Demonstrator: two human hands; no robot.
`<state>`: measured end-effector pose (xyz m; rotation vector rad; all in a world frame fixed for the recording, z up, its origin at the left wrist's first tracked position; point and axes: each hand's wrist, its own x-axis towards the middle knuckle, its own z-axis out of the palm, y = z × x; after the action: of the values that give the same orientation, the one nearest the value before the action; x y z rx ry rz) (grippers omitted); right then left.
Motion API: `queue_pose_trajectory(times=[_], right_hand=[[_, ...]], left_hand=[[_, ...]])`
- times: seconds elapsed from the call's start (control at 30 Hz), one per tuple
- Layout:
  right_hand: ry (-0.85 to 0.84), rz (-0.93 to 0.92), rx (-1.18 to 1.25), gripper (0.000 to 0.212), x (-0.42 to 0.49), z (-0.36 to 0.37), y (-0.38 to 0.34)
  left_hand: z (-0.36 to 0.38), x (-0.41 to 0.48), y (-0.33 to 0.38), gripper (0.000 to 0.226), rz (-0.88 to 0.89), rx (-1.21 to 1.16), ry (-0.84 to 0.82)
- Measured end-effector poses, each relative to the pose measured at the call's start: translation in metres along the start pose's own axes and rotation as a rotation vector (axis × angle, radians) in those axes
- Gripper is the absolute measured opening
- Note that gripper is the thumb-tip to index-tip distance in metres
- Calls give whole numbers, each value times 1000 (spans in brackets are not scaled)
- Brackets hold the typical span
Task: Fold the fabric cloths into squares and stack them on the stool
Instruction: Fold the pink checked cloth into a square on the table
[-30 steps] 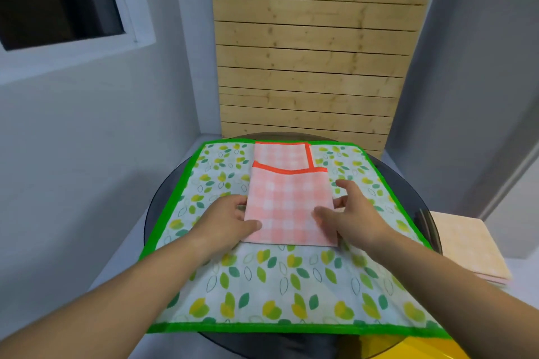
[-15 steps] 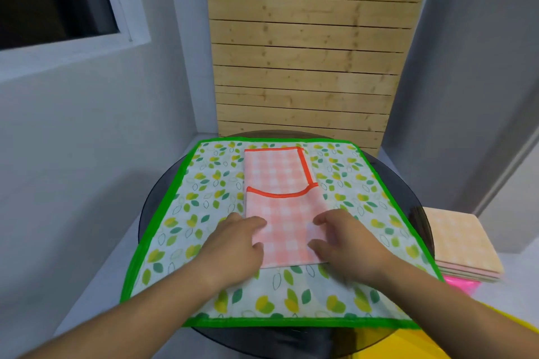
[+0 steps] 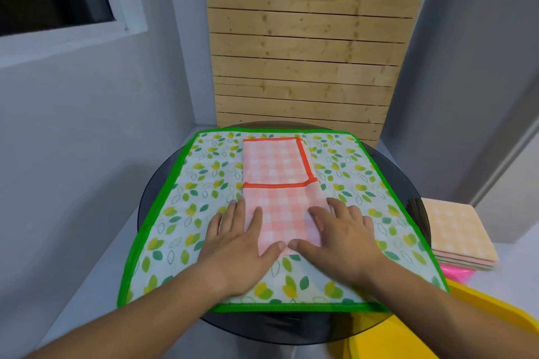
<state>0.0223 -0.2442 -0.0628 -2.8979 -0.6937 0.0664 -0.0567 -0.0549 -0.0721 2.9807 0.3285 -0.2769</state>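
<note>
A half-folded pink checked cloth (image 3: 275, 166) lies at the middle of a leaf-print mat (image 3: 186, 207), its near end pressed flat under the left hand (image 3: 236, 242) and right hand (image 3: 344, 239), each grip released with fingers straight; lifting them unevenly could drag the loose fold askew and spoil the square.

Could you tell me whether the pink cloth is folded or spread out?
Folded: the pink checked cloth has a near layer lapped over, orange hem crossing its middle, under left hand and right hand.

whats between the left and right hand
In the head view, the pink checked cloth lies between the left hand and right hand, both pressing flat on its sides.
</note>
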Motion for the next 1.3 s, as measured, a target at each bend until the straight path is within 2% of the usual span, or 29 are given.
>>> queue_pose_trajectory(times=[0.13, 0.3, 0.5, 0.6, 0.77, 0.93, 1.1, 1.3], right_hand=[[-32, -2, -3, 83, -1, -4, 20], [-85, -52, 71, 66, -2, -10, 52], [-106, -112, 61, 55, -4, -11, 60], [-31, -165, 97, 55, -8, -14, 57], [135, -411, 160, 47, -10, -12, 42], [132, -489, 143, 52, -1, -5, 40], [249, -640, 5, 40, 2, -5, 39], [345, -682, 75, 35, 2, -9, 35]], left_hand=[[-3, 2, -6, 81, 29, 49, -52], [-9, 4, -24, 72, 109, 60, -134], [-9, 2, -31, 67, 316, 30, -79], [-9, 2, -32, 72, 335, 15, -80], [-14, 1, -31, 84, 327, 6, -114], [-15, 2, -33, 88, 333, -18, -123], [-18, 5, -34, 91, 324, -65, -125], [-28, -1, -33, 105, 309, -151, -91]])
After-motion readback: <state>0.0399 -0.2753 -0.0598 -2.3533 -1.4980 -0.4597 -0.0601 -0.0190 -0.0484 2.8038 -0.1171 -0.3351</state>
